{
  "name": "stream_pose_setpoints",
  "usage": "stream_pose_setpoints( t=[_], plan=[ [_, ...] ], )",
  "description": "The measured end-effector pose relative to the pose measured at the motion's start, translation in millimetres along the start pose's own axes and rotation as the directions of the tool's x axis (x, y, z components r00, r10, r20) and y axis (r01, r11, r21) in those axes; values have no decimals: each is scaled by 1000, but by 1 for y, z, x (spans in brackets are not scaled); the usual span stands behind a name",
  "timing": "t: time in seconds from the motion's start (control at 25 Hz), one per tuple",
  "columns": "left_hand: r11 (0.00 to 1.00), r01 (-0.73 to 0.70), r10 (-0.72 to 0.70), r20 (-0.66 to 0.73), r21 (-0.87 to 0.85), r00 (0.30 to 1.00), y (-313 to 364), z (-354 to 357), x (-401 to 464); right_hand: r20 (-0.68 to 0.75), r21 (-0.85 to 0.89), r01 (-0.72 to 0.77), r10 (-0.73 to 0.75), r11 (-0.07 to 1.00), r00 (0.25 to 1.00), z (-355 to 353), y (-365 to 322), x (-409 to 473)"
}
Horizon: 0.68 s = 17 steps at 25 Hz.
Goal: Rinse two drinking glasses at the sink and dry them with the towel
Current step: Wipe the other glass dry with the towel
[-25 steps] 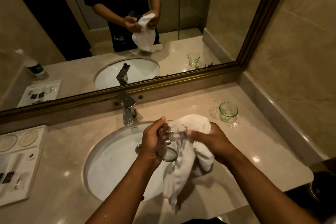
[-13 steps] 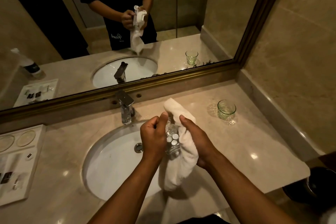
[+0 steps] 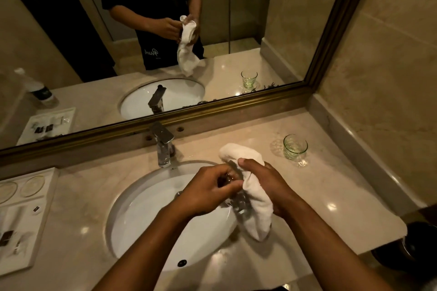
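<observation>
Holding 1 clear drinking glass point(image 3: 237, 201) between both hands above the right part of the sink basin point(image 3: 146, 222). Left hand point(image 3: 208, 192): fingers curled closed around the glass's left side; most of the glass is hidden under these fingers and the cloth, only a patterned patch shows between the 2 hands. Right hand point(image 3: 272, 186): fingers wrapped tight around the white towel point(image 3: 253, 198), pressing it against the glass's right side; thumb lies across the towel's upper fold. Towel is bunched, 1 end rising just beyond the right fingertips, the other hanging below the right palm over the basin's right rim. Whether towel reaches inside the glass: cannot tell.

Second glass point(image 3: 295, 147), greenish tint, stands upright on the marble counter point(image 3: 331, 196), well apart from the right hand, beyond and to the right of its knuckles, untouched. Faucet point(image 3: 163, 146) stands just beyond the left fingertips, at the basin's far edge; no water stream visible. Overflow hole shows on the basin's near wall, below the left wrist.

White amenity tray point(image 3: 23, 215) sits on the counter far to the left of the left hand. Framed mirror point(image 3: 212, 30) behind the faucet reflects both hands, the towel, the second glass and a plastic bottle.
</observation>
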<state>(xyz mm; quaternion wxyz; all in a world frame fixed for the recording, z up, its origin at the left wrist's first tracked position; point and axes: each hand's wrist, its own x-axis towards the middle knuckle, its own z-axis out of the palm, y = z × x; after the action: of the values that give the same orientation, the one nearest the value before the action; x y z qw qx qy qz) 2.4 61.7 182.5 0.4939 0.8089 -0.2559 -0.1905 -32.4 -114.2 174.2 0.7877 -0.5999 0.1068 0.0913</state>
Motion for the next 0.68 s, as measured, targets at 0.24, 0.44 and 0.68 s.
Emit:
stream_pose_setpoints(
  t=[0.24, 0.44, 0.68],
  plan=[
    [972, 48, -5, 186, -228, 983, 7, -8, 6, 23, -342, 72, -68, 937, 997, 1, -14, 5],
    [907, -46, 106, 122, -418, 987, 13, -14, 1, 282, 415, -151, 30, 897, 959, -19, -21, 9],
    [856, -105, -139, -422, -507, 896, 11, 48, 2, 31, 747, -42, 28, 663, 999, -4, 8, 22]
  ],
)
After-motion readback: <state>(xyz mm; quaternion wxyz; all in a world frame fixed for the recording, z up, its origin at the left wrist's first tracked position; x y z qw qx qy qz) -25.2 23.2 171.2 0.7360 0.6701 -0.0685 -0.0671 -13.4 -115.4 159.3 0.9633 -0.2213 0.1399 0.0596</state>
